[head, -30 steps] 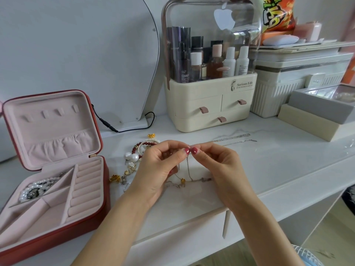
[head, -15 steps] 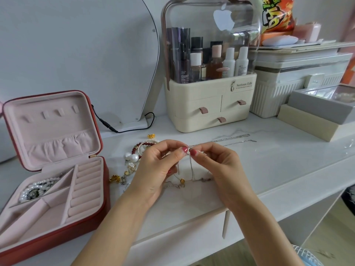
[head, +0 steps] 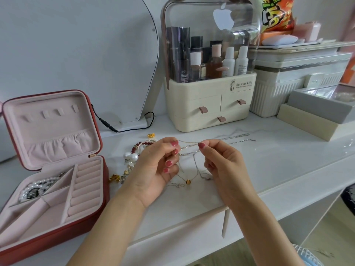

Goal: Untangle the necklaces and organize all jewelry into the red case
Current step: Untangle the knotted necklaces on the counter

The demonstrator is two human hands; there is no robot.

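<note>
White worktop [head: 269, 169], red case [head: 57, 223] open at lower left. Mid-frame, left hand [head: 159, 166] and right hand [head: 224, 166] each pinch the tangled necklaces [head: 189, 150]. Best: spread gently, tease loops, don't yank.

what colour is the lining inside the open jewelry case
Pale pink, inside a red case; the head view shows it plainly across the lid and compartments.
</note>
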